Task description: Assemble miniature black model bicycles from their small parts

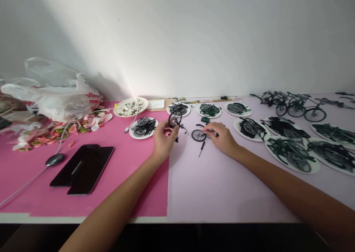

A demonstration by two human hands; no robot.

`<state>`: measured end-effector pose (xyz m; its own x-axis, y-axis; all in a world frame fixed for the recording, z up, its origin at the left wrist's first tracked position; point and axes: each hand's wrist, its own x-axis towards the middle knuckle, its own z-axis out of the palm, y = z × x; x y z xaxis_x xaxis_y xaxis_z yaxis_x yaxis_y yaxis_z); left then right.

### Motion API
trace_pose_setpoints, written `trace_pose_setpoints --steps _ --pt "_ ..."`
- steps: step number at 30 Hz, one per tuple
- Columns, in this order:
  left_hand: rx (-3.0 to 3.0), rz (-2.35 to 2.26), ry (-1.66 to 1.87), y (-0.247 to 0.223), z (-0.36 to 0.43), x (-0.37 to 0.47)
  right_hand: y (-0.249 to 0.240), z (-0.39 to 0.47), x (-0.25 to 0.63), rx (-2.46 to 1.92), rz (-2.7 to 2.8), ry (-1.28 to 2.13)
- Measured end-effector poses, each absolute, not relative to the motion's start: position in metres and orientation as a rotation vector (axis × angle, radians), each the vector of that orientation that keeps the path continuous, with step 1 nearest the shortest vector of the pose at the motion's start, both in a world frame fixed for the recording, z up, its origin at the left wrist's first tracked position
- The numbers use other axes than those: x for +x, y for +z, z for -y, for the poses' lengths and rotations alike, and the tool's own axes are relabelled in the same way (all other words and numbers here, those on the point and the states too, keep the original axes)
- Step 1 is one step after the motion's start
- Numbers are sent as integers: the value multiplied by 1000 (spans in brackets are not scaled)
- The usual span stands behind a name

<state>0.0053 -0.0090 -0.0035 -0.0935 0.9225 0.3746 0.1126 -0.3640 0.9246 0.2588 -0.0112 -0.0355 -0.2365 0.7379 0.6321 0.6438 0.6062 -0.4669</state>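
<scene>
Wheel (175, 118) in left fingers (173, 133) (pinched)

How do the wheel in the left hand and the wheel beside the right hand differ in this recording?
The left hand holds the raised wheel up, while the lower wheel, beside the right hand, appears to lie on the pale tabletop. The raised wheel shows a rounder outline; the lower wheel looks like a flatter oval. Both are dark-rimmed and spoked.

pale wall (194, 41) with a slanting shadow (27, 30), above a pink-and-lilac tabletop (208, 193)
</scene>
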Motion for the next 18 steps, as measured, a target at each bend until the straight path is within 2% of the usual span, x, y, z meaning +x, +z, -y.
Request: trace_pose_setpoints --steps 6,18 --pt "1951 -1180 1439 -6 5 -5 -39 9 258 -1000 1978 196" --pt "2168 -1164 1313 -15 1 -5 -43 7 260 -1046 1937 278"
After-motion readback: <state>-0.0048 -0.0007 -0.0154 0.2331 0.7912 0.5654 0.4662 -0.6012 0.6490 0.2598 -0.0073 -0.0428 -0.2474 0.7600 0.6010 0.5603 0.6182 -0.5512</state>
